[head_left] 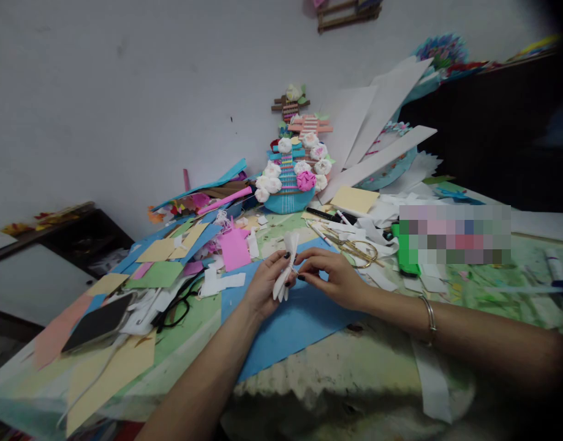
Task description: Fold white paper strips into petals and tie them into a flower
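Near the middle of the view, my left hand (267, 285) is closed on a pleated white paper piece (287, 269), pinched narrow at its middle and fanned at both ends. My right hand (329, 275) touches the right side of that pinched middle, thumb and index fingertip together. A thin whitish strand seems to run between its fingertips and the paper; it is too small to make out well. Both hands are above a blue sheet (290, 343) on the table.
Behind stands a blue craft instrument (290, 201) with paper flowers. Gold-handled scissors (366, 254), pens and a green item (405, 260) lie right. Coloured papers, a pink sheet (236, 248), black-handled scissors and a dark phone (100, 323) with a cable lie left.
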The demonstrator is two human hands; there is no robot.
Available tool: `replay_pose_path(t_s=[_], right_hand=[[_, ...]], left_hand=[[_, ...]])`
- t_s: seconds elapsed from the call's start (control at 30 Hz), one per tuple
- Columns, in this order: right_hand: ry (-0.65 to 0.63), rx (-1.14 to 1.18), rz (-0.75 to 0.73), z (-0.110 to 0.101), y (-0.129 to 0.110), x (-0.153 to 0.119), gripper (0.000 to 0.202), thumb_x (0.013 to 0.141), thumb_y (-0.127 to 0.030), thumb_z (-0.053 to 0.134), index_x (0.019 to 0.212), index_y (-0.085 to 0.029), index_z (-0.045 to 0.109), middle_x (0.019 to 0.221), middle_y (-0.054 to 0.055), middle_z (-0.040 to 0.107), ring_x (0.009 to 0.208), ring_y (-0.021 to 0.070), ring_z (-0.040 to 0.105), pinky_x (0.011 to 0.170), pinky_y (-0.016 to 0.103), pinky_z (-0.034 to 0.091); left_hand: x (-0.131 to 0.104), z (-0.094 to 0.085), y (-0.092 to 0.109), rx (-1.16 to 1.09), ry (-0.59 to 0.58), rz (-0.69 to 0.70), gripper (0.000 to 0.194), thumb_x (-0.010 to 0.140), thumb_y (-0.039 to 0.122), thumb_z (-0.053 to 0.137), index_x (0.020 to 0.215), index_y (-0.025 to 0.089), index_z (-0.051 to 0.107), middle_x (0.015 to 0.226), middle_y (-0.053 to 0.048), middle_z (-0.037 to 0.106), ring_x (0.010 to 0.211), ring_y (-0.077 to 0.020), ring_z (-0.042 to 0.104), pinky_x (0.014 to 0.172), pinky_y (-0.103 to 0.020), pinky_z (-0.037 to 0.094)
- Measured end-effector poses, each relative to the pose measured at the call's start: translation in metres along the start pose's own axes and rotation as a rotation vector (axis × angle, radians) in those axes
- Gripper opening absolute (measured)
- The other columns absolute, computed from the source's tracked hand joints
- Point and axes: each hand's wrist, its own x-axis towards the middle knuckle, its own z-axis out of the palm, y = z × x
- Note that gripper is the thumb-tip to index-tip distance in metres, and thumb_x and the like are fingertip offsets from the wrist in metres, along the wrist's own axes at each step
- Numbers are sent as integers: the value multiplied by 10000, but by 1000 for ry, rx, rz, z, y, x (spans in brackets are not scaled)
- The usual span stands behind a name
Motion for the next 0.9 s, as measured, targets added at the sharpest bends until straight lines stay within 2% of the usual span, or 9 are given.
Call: replay_pose_path(t_s=[0.23, 0.37, 0.5, 0.63, 0.9], right_hand=[[-31, 49, 21, -1, -4, 2, 125, 835, -125, 521, 771, -167, 620, 947, 72, 650, 769, 136, 589, 662, 260, 454], [12, 77, 63, -1, -2, 3, 139, 807, -98, 526, 689, -156, 567, 920, 70, 631, 729, 124, 570, 626, 245, 432], [54, 87, 70, -2, -1, 4, 161, 780, -73, 533, 641, -154, 523, 867, 65, 610, 731, 124, 557, 599, 233, 419], [46, 21, 32, -3, -1, 3, 126, 792, -84, 534, 694, -154, 570, 912, 63, 601, 662, 97, 518, 578, 225, 420], [35, -27, 13, -2, -2, 1, 124, 821, -122, 537, 726, -156, 609, 916, 66, 600, 669, 98, 521, 583, 228, 418]], left_hand=[[1, 1, -2, -12, 0, 31, 319, 642, 215, 752, 860, 161, 526, 539, 68, 521, 369, -35, 450, 365, -133, 346], [0, 3, -1, -17, -1, 41, 304, 650, 190, 742, 856, 156, 521, 626, 44, 565, 404, -24, 464, 396, -135, 365], [0, 5, 0, -14, -14, 40, 263, 667, 192, 728, 833, 149, 527, 584, 56, 533, 403, -32, 455, 401, -146, 374], [0, 5, -1, -13, -10, 27, 253, 656, 168, 734, 831, 120, 557, 603, 38, 551, 426, -27, 471, 426, -137, 397], [-1, 7, -1, -1, -6, -19, 267, 634, 86, 680, 889, 81, 602, 622, 11, 574, 468, -34, 500, 499, -141, 441]])
